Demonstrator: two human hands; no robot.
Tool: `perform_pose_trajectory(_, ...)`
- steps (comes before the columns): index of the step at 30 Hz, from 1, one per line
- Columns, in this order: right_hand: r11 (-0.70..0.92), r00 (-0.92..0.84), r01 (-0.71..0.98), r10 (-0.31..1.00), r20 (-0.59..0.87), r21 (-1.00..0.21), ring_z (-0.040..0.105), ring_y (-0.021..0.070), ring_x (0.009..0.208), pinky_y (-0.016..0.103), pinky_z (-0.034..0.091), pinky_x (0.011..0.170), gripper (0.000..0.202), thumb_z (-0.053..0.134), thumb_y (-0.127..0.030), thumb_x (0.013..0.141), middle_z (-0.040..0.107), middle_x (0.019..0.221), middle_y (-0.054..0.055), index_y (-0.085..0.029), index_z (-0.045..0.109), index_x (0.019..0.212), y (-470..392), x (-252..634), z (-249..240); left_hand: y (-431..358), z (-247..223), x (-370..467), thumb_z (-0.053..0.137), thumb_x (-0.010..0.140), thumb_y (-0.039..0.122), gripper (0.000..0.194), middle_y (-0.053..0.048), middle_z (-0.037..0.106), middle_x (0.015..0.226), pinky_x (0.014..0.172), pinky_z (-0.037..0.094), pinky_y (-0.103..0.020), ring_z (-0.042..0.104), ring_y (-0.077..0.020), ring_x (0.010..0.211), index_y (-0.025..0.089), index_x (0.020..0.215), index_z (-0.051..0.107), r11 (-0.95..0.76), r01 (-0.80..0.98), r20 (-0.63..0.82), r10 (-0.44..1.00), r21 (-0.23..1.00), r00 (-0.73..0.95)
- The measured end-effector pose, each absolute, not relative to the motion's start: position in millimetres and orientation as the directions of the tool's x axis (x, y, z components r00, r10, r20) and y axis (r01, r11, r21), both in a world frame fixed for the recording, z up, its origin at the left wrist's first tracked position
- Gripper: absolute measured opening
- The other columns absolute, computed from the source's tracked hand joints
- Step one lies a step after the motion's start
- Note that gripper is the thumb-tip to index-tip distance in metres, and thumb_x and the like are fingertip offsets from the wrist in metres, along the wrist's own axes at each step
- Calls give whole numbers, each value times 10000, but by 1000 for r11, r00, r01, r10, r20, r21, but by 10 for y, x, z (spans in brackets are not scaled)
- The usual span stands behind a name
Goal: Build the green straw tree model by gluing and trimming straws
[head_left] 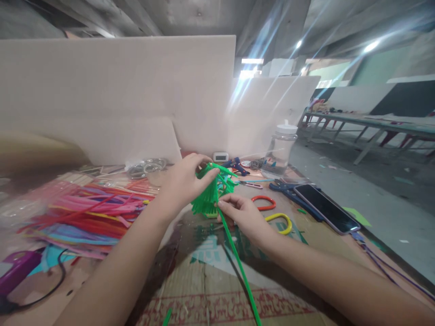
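Observation:
Over the middle of the table, my left hand is closed round the top of a green bundle of pipe cleaners, whose strips hang side by side like a fringe. My right hand, just right of and below it, pinches a long green pipe cleaner between thumb and fingers. This strand reaches up to the bundle and trails down to the bottom edge of the view. The fingers of my left hand partly cover the bundle, so how its strips join does not show.
Loose coloured pipe cleaners lie left, near a purple glue gun. Orange-and-yellow-handled scissors, blue pliers, a phone and a water bottle stand or lie right. White boards rise behind.

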State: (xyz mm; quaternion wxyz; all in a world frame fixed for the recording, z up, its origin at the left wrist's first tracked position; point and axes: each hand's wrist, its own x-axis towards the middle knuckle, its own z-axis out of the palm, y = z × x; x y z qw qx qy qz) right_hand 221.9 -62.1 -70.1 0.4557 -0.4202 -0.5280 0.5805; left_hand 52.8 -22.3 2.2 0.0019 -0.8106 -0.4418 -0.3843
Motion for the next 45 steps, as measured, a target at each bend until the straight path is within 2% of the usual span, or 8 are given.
perform_pose_trajectory(8,36,-178,-79,983,49,-996,429,91,394,230,346,385,352,708,-529,743,581,519,-50,-201,605,814,-637,2225,-669,-207,-2,530,546,918,436,298,-46,688,1017,808,466,-328,639,-216,936,197,1062,648,-618,730,645,691,293,327)
perform_pose_trajectory(12,-24,-220,-118,975,3,-993,434,88,389,233,390,376,423,732,-559,710,649,561,-23,-184,627,876,-629,2228,-658,-212,8,536,548,918,435,306,-49,689,1020,805,463,-328,640,-216,946,190,1072,651,-628,716,635,694,304,339)
perform_pose_trajectory(16,-105,-283,-138,957,-63,-985,415,71,365,208,349,344,441,738,-587,699,683,583,-7,-186,616,839,-631,2230,-656,-232,23,541,551,914,420,301,-54,694,1030,813,467,-333,642,-220,959,193,1080,657,-629,713,625,701,312,345)
perform_pose_trajectory(22,-151,-288,-158,952,-100,-976,408,69,370,205,324,362,423,756,-568,693,654,545,-25,-190,618,821,-652,2226,-659,-244,23,548,553,913,443,323,-56,693,1025,821,480,-334,644,-223,951,191,1084,659,-648,701,628,686,298,367)
perform_pose_trajectory(29,-30,-203,-106,979,-7,-994,418,70,395,213,298,419,309,715,-472,760,610,491,-40,-184,606,742,-633,2229,-677,-280,27,569,564,917,441,311,-51,695,1031,821,477,-327,648,-220,945,195,1079,665,-647,714,641,673,268,369)
perform_pose_trajectory(34,-27,-206,-101,979,-5,-995,402,65,393,205,287,416,297,709,-439,765,588,472,-49,-189,570,682,-626,2232,-640,-304,35,593,561,921,442,313,-54,692,1042,833,476,-329,646,-223,963,193,1082,660,-653,714,639,667,253,383)
perform_pose_trajectory(42,-68,-239,-127,970,-36,-990,402,60,365,200,310,355,389,730,-545,731,659,571,-30,-187,586,780,-592,2265,-657,-238,44,521,485,965,444,349,-60,689,1053,832,468,-332,638,-225,978,186,1101,678,-667,685,615,680,292,399)
perform_pose_trajectory(45,-23,-250,-145,968,14,-989,407,74,363,210,343,360,427,699,-594,750,548,460,-64,-181,594,754,-587,2278,-674,-199,43,486,378,1005,452,411,-49,699,1039,842,460,-331,636,-217,992,200,1080,694,-672,664,616,684,327,389)
